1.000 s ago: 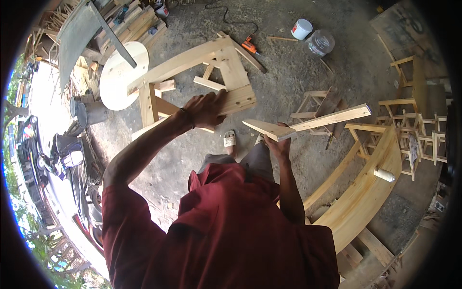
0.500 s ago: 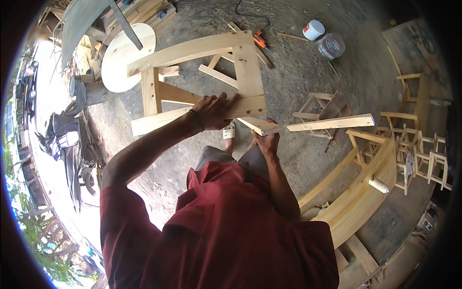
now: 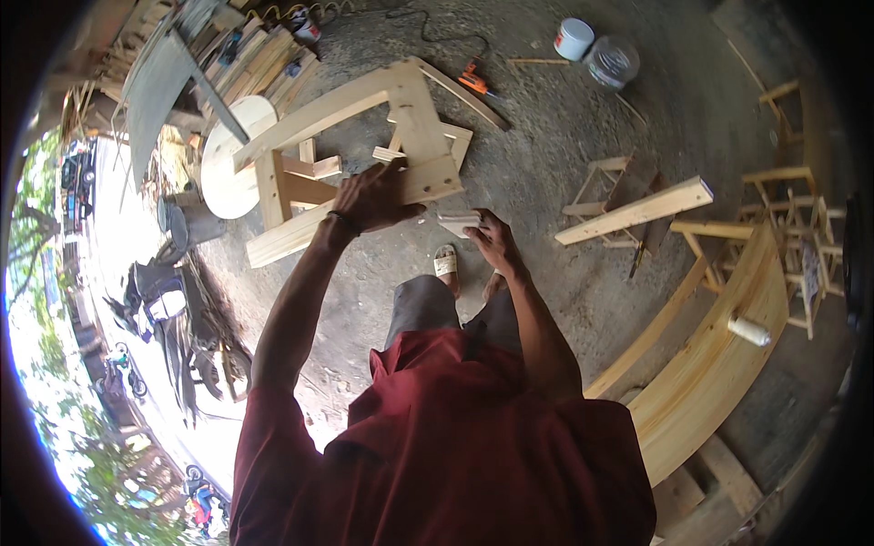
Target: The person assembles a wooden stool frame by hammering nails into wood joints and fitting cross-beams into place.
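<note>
A pale wooden frame (image 3: 423, 118), made of boards joined at the corners with dark holes in them, stands in front of me. My left hand (image 3: 371, 196) grips its near board, fingers over the top and thumb stretched to the right. Just right of that board, my right hand (image 3: 494, 241) is closed round a wooden board (image 3: 458, 221). This board is seen nearly end-on, so its length cannot be told. It looks apart from the frame.
An orange power drill (image 3: 473, 79) lies on the concrete floor beyond the frame. Farther right are a white bucket (image 3: 574, 39) and a clear tub (image 3: 612, 62). A long plank (image 3: 646, 211) slants at right, near a wooden bench (image 3: 710, 373) with a white bottle (image 3: 748, 330) on it.
My view has turned. The board in my right hand has swung from lying beneath the frame's near corner to a shorter-looking, end-on position beside it. My left hand stays on the frame.
</note>
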Action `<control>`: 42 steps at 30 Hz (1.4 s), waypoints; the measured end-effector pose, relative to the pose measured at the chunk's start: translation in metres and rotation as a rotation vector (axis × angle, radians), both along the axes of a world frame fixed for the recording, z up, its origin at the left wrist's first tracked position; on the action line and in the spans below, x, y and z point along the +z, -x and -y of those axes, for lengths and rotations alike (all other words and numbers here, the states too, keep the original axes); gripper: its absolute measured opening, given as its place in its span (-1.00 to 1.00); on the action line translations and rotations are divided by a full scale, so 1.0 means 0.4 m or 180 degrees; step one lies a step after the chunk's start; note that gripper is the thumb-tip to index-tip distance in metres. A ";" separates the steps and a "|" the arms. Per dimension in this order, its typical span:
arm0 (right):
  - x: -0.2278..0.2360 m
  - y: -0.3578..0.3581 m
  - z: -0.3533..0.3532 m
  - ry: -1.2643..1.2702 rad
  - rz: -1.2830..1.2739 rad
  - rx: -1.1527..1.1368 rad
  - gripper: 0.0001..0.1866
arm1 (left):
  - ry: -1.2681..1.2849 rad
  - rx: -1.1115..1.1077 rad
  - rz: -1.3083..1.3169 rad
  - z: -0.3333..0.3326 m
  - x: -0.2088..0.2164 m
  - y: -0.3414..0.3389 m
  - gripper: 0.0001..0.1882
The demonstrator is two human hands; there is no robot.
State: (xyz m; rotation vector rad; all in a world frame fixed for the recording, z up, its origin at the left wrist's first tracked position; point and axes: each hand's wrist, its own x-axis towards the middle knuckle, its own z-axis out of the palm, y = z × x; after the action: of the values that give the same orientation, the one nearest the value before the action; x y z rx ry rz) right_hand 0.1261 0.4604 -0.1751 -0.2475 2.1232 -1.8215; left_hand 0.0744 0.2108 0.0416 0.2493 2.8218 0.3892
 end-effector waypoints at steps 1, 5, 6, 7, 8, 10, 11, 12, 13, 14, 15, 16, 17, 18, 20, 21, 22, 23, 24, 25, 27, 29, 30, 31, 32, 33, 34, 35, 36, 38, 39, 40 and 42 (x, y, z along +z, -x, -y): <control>-0.023 0.005 -0.005 0.0149 0.0100 -0.0077 -0.53 | -0.0009 0.0001 -0.0066 -0.007 -0.008 0.004 -0.23; 0.000 0.072 -0.050 0.0576 0.0431 0.0301 -0.54 | 0.0142 -0.0020 0.0023 -0.048 -0.016 0.028 -0.28; 0.002 0.087 -0.060 0.0579 0.0461 0.0336 -0.55 | 0.0100 -0.0065 -0.0090 -0.055 -0.022 0.032 -0.29; 0.000 0.095 -0.061 0.0603 0.0497 0.0376 -0.56 | 0.0073 -0.0105 -0.0194 -0.055 -0.025 0.031 -0.29; -0.002 0.099 -0.063 0.0627 0.0531 0.0417 -0.56 | 0.0042 -0.0147 -0.0298 -0.053 -0.028 0.033 -0.29; 0.006 0.106 -0.059 0.0879 0.0690 0.0459 -0.52 | 0.0202 -0.0111 -0.0245 -0.033 -0.038 0.033 -0.30; 0.015 0.112 -0.060 0.1002 0.0750 0.0497 -0.50 | 0.0282 -0.0080 -0.0237 -0.027 -0.042 0.035 -0.31; 0.053 0.120 -0.073 0.0945 0.0831 0.0712 -0.42 | 0.0264 -0.0158 -0.0351 -0.029 -0.039 0.033 -0.34; 0.037 0.124 -0.067 0.1007 0.0815 0.0645 -0.43 | 0.0249 -0.0160 -0.0297 -0.031 -0.039 0.043 -0.35; 0.017 0.135 -0.059 0.1067 0.0800 0.0581 -0.44 | 0.0232 -0.0156 -0.0244 -0.033 -0.039 0.056 -0.36; 0.017 0.146 -0.052 0.1129 0.0783 0.0511 -0.46 | 0.0218 -0.0159 -0.0192 -0.033 -0.036 0.071 -0.37; 0.018 0.153 -0.045 0.1098 0.0785 0.0480 -0.46 | 0.0236 -0.0171 -0.0259 -0.030 -0.038 0.080 -0.37; 0.020 0.162 -0.037 0.1065 0.0787 0.0451 -0.47 | 0.0253 -0.0182 -0.0327 -0.024 -0.043 0.085 -0.38; 0.016 0.165 -0.033 0.1022 0.0795 0.0420 -0.48 | 0.0258 -0.0192 -0.0391 -0.027 -0.047 0.087 -0.38; 0.009 0.166 -0.022 0.1002 0.0690 0.0452 -0.47 | 0.0380 -0.0093 -0.0297 -0.029 -0.047 0.086 -0.39; 0.015 0.172 -0.016 0.0995 0.0631 0.0485 -0.47 | 0.0448 -0.0029 -0.0258 -0.030 -0.042 0.084 -0.40; 0.020 0.180 -0.014 0.0941 0.0567 0.0505 -0.46 | 0.0341 -0.0074 -0.0337 -0.028 -0.034 0.081 -0.40; 0.025 0.190 -0.014 0.0887 0.0504 0.0529 -0.45 | 0.0234 -0.0115 -0.0414 -0.020 -0.023 0.076 -0.41; 0.028 0.195 -0.009 0.0836 0.0438 0.0559 -0.43 | 0.0131 -0.0150 -0.0496 -0.011 -0.012 0.071 -0.41; 0.022 0.198 0.001 0.0847 0.0424 0.0565 -0.44 | 0.0088 -0.0004 -0.0496 -0.002 -0.004 0.067 -0.42; 0.007 0.210 0.027 0.0868 0.0384 0.0573 -0.44 | 0.0001 0.0284 -0.0511 0.021 0.013 0.064 -0.42; -0.006 0.218 0.067 0.0740 0.0167 0.0590 -0.46 | 0.0050 0.0333 -0.0547 0.049 0.015 0.066 -0.42; -0.009 0.223 0.081 0.0671 0.0053 0.0610 -0.46 | 0.0105 0.0339 -0.0581 0.051 0.019 0.063 -0.42; -0.011 0.225 0.092 0.0701 0.0025 0.0618 -0.47 | 0.0158 0.0343 -0.0614 0.051 0.024 0.059 -0.42; -0.013 0.225 0.101 0.0731 -0.0002 0.0624 -0.47 | 0.0118 0.0305 -0.0623 0.047 0.031 0.055 -0.42; -0.006 0.224 0.105 0.0751 -0.0028 0.0649 -0.47 | 0.0104 0.0276 -0.0599 0.052 0.032 0.044 -0.43; -0.001 0.222 0.101 0.0730 0.0028 0.0699 -0.48 | 0.0089 0.0244 -0.0575 0.057 0.032 0.034 -0.43; 0.004 0.219 0.089 0.0708 0.0084 0.0746 -0.48 | 0.0075 0.0208 -0.0550 0.063 0.032 0.024 -0.43; 0.003 0.216 0.076 0.0675 0.0138 0.0786 -0.48 | 0.0042 0.0152 -0.0563 0.065 0.030 0.015 -0.43; 0.005 0.218 0.061 0.0740 0.0143 0.0803 -0.49 | -0.0030 0.0083 -0.0603 0.062 0.032 0.007 -0.42; 0.005 0.216 0.054 0.0768 0.0161 0.0805 -0.50 | -0.0073 0.0043 -0.0608 0.056 0.033 0.005 -0.42; 0.004 0.215 0.047 0.0779 0.0181 0.0808 -0.51 | -0.0109 0.0031 -0.0593 0.050 0.032 0.006 -0.44; 0.013 0.216 0.036 0.0817 0.0218 0.0817 -0.52 | -0.0165 0.0007 -0.0563 0.037 0.028 0.013 -0.47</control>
State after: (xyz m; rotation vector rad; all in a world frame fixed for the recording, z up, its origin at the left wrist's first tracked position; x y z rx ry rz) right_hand 0.0398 0.4461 -0.1699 -0.4877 1.7198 -1.9123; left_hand 0.0691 0.1960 0.0529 0.3056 2.9879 0.4628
